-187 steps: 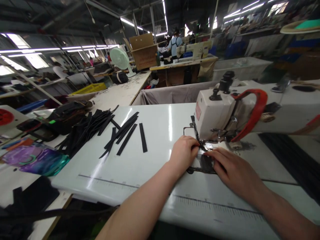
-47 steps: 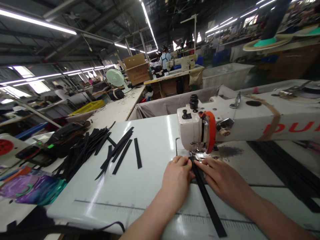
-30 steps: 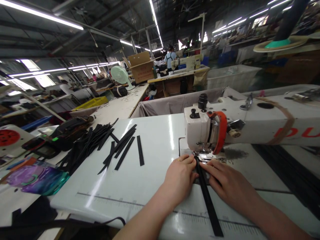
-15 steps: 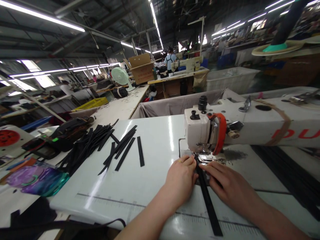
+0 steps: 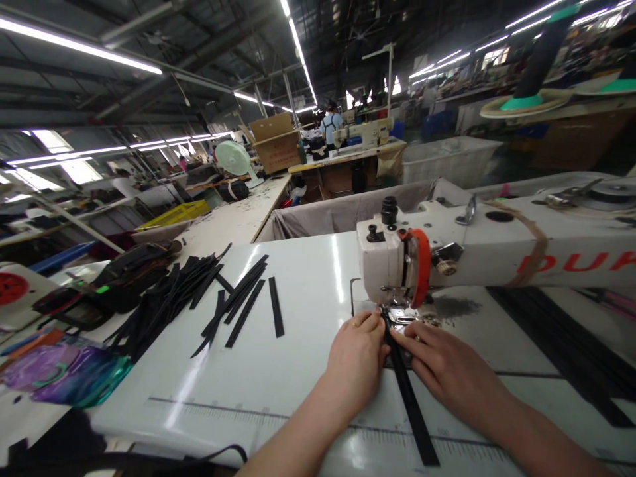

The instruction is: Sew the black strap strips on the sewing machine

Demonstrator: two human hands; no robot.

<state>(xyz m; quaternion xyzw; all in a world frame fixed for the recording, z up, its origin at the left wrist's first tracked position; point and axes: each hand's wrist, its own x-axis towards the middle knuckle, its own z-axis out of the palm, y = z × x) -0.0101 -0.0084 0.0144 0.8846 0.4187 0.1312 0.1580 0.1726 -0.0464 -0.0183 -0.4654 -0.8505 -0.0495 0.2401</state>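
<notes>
A narrow black fabric strip (image 5: 411,405) runs from under the presser foot of a white sewing machine (image 5: 382,265) towards me over the table. Against the strip's left edge, close to the needle, my left hand (image 5: 358,351) is closed with its fingertips on the fabric. My right hand (image 5: 442,354) grips the strip from the other side, index finger stretched to its edge beside the metal foot plate. The needle tip and the strip's far end are hidden by the machine head and my fingers. An orange guard (image 5: 421,268) curves down the machine's front.
Several loose black strips (image 5: 246,291) lie to the left, beside a bigger dark pile (image 5: 171,298). Longer black strips (image 5: 561,351) pass beneath the machine arm. A purple and teal pouch (image 5: 64,374) sits at far left. A fan (image 5: 233,159) and cardboard box (image 5: 275,149) stand behind.
The whole view has shifted slightly, so the machine appears a little further left. Both hands stay on the strip by the presser foot, and the strip's near end has moved slightly away from me.
</notes>
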